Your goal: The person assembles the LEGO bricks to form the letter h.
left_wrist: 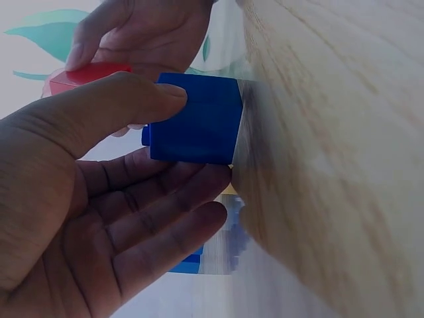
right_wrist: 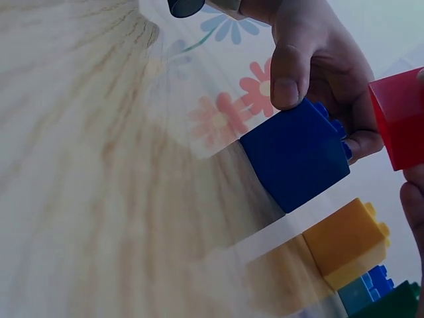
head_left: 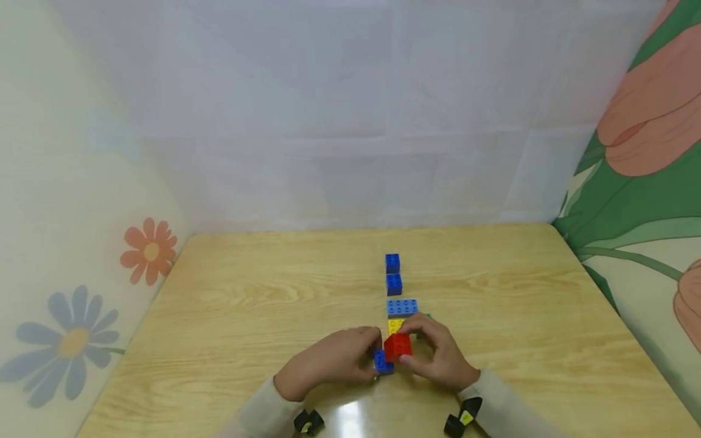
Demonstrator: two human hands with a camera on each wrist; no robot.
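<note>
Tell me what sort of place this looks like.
Probably a children's play corner, though I can't be sure: toy bricks stand on a wooden table, with big flower pictures on either side.

Head view: from above, facing forward and down; widest and farthest, taking in the tabletop (head_left: pixel 246 292). Left wrist view: close, low, turned sideways, facing the right hand (left_wrist: pixel 152 33). Right wrist view: likewise, facing the left hand (right_wrist: pixel 324 59). Shared by both wrist views: red brick (head_left: pixel 398 348), nearest blue brick (left_wrist: pixel 197 122).
</note>
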